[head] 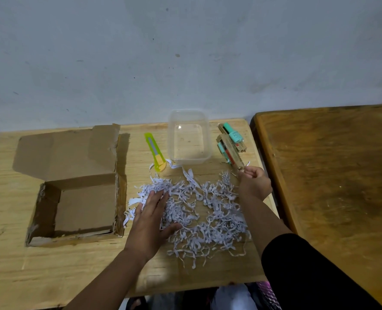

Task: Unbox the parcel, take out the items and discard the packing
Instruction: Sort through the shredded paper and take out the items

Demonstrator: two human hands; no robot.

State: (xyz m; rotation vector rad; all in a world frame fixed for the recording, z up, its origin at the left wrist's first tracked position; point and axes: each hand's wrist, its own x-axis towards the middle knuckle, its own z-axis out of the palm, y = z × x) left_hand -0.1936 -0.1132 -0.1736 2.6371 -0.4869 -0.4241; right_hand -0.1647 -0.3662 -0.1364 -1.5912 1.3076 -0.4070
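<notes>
Two risks: right grip (pixel 251 175) pinches a pack (pixel 230 151) near the desk (pixel 73 265) edge, could drop it; left (pixel 150 222), flat on shreds (pixel 208 211), may scatter them. Box (pixel 82 198) empty.

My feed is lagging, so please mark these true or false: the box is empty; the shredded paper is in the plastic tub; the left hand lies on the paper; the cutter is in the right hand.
1. The cardboard box is empty. True.
2. The shredded paper is in the plastic tub. False: it lies on the table.
3. The left hand lies flat on the paper. True.
4. The right hand holds the cutter. False: the cutter lies beside the tub.
</notes>
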